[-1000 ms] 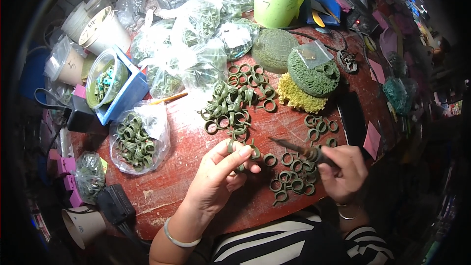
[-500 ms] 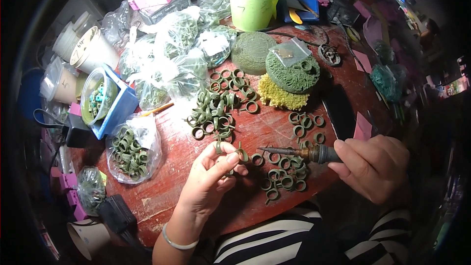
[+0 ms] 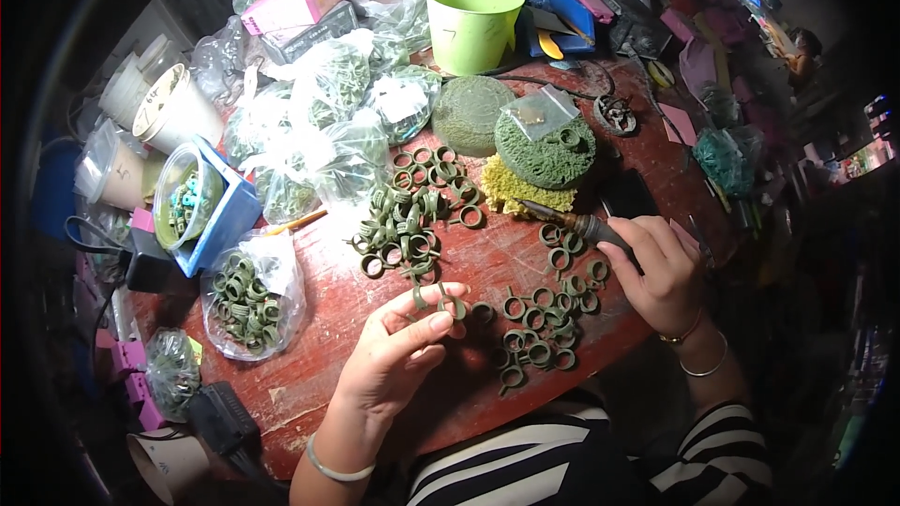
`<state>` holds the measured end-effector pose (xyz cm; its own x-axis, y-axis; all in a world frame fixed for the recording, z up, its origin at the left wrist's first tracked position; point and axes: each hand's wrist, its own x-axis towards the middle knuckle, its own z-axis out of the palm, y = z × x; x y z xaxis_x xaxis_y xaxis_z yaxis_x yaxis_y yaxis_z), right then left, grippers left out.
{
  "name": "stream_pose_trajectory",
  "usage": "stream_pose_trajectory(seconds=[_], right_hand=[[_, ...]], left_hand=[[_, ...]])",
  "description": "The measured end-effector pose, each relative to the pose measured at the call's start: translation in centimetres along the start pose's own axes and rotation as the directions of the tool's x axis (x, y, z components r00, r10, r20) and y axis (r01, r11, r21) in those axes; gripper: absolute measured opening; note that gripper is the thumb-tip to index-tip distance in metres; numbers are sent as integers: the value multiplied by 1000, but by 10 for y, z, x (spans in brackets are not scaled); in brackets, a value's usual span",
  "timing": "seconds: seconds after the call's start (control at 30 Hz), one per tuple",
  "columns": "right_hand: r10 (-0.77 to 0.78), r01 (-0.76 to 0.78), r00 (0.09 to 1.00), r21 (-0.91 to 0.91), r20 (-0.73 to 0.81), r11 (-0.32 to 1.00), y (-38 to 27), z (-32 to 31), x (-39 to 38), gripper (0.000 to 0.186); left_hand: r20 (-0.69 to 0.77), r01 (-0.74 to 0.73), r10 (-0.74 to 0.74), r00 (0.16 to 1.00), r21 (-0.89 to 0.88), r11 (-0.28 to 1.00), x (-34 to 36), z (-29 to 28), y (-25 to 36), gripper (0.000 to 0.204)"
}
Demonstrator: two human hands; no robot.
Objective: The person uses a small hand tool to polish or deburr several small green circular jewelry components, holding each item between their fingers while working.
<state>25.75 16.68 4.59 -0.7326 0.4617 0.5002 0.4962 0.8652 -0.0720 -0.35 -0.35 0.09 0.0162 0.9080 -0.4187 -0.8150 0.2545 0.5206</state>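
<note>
My left hand point(image 3: 394, 361) pinches a dark green ring point(image 3: 454, 304) with a short stem between thumb and fingers. Another green ring point(image 3: 420, 298) sits by its index finger. In my right hand point(image 3: 661, 267) is a soldering iron point(image 3: 592, 227), held like a pen and pointing up to the left. Its dark tip meets or overlaps the edge of a crumbly yellow block point(image 3: 525, 189); whether they touch I cannot tell. Several loose rings point(image 3: 539, 323) lie between my hands, and a larger pile of rings point(image 3: 403, 215) lies beyond my left hand.
A textured green disc point(image 3: 548, 155) rests on the yellow block, carrying a small clear bag point(image 3: 541, 112). Behind stands a light green bucket point(image 3: 473, 23). Filled plastic bags point(image 3: 328, 131) crowd the back left; an opened bag of rings point(image 3: 246, 305) and a blue tray point(image 3: 228, 201) are at left.
My right hand has moved up and left with the soldering iron, from over the near rings to the yellow block. The left hand still holds its ring, slightly turned.
</note>
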Motion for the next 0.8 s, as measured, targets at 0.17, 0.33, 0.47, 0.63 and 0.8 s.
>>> stream_pose_trajectory(seconds=[0.17, 0.33, 0.47, 0.63, 0.8], right_hand=[[132, -123, 991, 225, -25, 967, -11, 8, -10, 28], [70, -49, 997, 433, -33, 900, -32, 23, -19, 32], [82, -42, 994, 444, -72, 895, -36, 35, -26, 34], [18, 12, 998, 418, -68, 909, -37, 36, -21, 33], [20, -2, 999, 422, -38, 906, -39, 36, -20, 32]], left_hand=[[11, 9, -8, 1000, -45, 999, 2, -8, -2, 40], [49, 49, -42, 998, -157, 986, 2, -12, 0, 35], [37, 41, -37, 999, -140, 989, 2, -9, 0, 31], [65, 71, -61, 996, -148, 986, 2, -9, 1, 25], [47, 78, -73, 996, -124, 989, 2, -6, 1, 25]])
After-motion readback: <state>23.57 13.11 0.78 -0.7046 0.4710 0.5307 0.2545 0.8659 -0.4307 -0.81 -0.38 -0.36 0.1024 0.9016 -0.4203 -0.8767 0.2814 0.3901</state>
